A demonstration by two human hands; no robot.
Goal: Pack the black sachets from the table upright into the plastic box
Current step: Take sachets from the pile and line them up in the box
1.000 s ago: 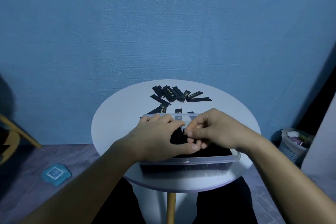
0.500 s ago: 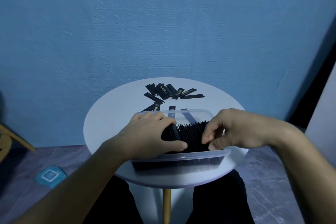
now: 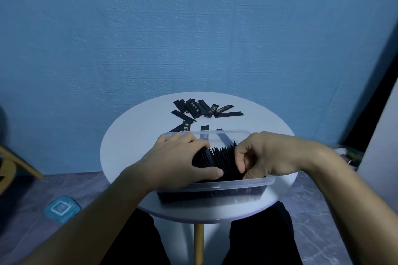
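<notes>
We see the upright sachets (image 3: 219, 156) as a tight black row of thin, fanned edges. They stand in the clear plastic box (image 3: 215, 187), between our two hands. Beyond our knuckles the loose sachets (image 3: 200, 109) lie flat in a scattered, overlapping heap, some showing pale print. The box sits near the front edge of the table (image 3: 129, 148), its near wall just under our wrists. White tabletop shows to the left of our left hand and beyond our right. Our left hand (image 3: 178, 161) curls over the row's left end and grips it, fingers on top and thumb along the near side. Our right hand (image 3: 265, 157) is curled, its fingers pinching the row's right end.
</notes>
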